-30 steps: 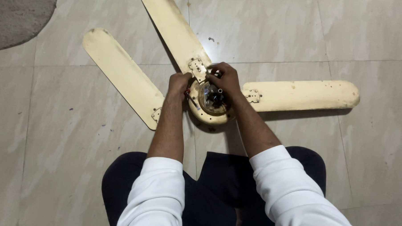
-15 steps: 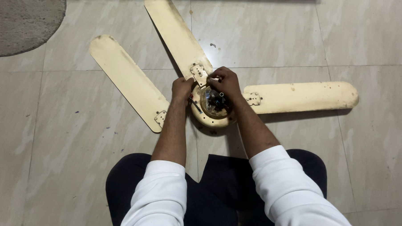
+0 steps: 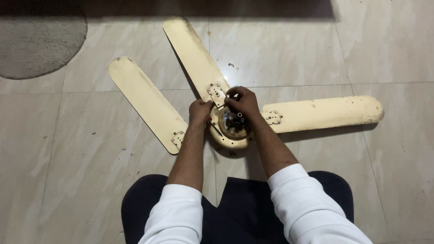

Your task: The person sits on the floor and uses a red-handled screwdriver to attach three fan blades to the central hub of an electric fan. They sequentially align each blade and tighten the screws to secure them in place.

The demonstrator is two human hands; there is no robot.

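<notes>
Over the fan hub (image 3: 230,132), my right hand (image 3: 242,101) is still pinching something tiny (unclear what) at the blade bracket (image 3: 216,94), while my left hand (image 3: 200,112) keeps gripping the rim.

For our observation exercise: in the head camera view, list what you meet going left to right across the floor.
Grey round rug → detached cream fan blade → left hand → round cream fan motor hub → cream fan blade pointing right.

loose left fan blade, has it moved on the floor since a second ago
No. The loose left blade crosses the same tile joint at the same spot, its bracket end equally near the motor hub. Only the camera tilted.
</notes>
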